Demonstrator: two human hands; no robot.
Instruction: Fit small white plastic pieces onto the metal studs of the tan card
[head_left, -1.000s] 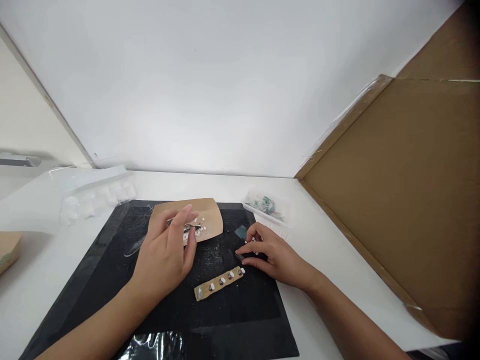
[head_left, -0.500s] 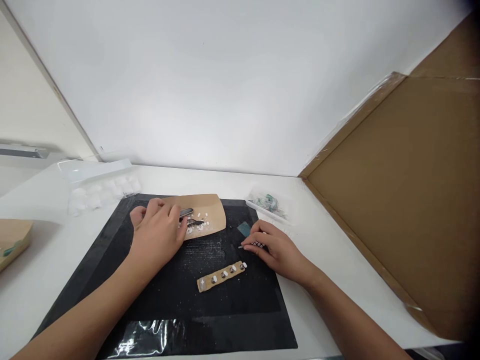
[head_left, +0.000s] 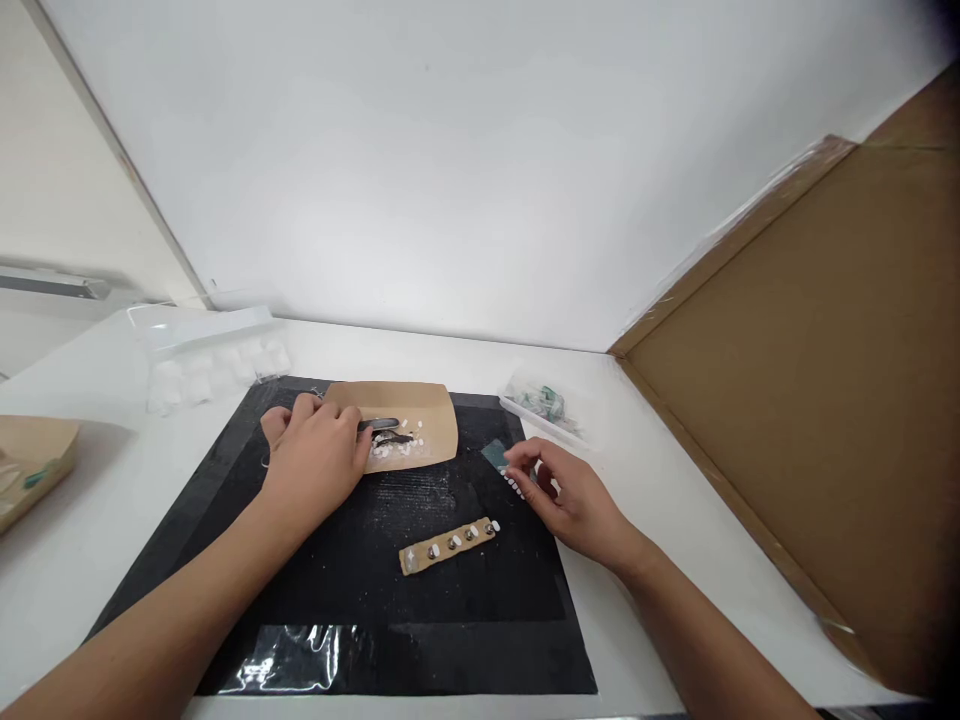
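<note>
My left hand (head_left: pixel 315 450) has its fingers curled over the left end of a brown paper tray (head_left: pixel 442 420). A slim metal tool (head_left: pixel 382 424) sticks out beside its fingertips; whether the hand grips it is hidden. White bits (head_left: pixel 405 447) and a dark strip (head_left: pixel 391 439) lie in the tray. My right hand (head_left: pixel 562 495) is closed, thumb and forefinger tips near each other beside a teal piece (head_left: pixel 495 454). A row of small white pieces (head_left: pixel 513 485) shows under its fingers. Below lies a tan strip (head_left: pixel 442 550) with several round metal studs and white pieces.
A black mat (head_left: pixel 337 590) covers the white table. Behind it stand a clear tray of white lumps (head_left: pixel 214 370) and a clear box (head_left: pixel 547 405) with greenish contents. Another paper tray (head_left: pixel 45 450) is at left. A cardboard panel (head_left: pixel 787 370) borders the right.
The view has shifted slightly. My right fingertips have moved up toward the teal piece, and the small pale item between them no longer shows. More of the metal tool shows beside my left hand.
</note>
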